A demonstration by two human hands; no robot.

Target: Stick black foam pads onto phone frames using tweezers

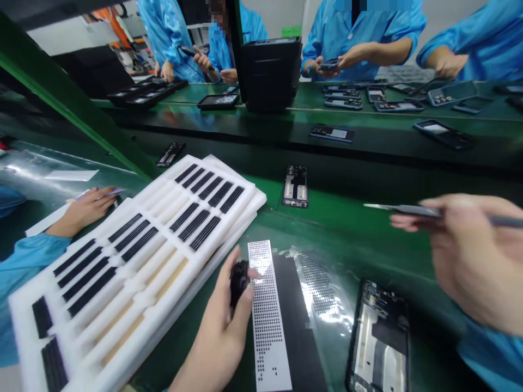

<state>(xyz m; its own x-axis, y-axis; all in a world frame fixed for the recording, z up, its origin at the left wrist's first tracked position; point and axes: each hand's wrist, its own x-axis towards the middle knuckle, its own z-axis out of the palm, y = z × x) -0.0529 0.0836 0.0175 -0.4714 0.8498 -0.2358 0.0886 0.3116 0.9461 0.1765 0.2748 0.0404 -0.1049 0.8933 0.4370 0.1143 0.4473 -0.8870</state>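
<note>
My left hand [223, 313] is closed around a small stack of black strips [239, 283], held above the left edge of a white sheet with rows of tiny black dots [267, 316]. My right hand [474, 256] grips dark tweezers [412, 210], their pale metal tip pointing left over the green bench and touching nothing. Below and left of that hand lies an opened phone body [379, 340] with its inner metal plate showing. Left of my left hand, a white foam tray [134, 294] bears rows of black strips in slots, stacked on more foam.
A black sheet [298, 321] and clear dotted film [321, 283] lie beside the white sheet. Another phone body [296, 186] rests farther back, before a dark conveyor [261, 142]. A green post [77, 103] slants at left. A co-worker's hand [87, 209] is beyond the foam; other workers stand opposite.
</note>
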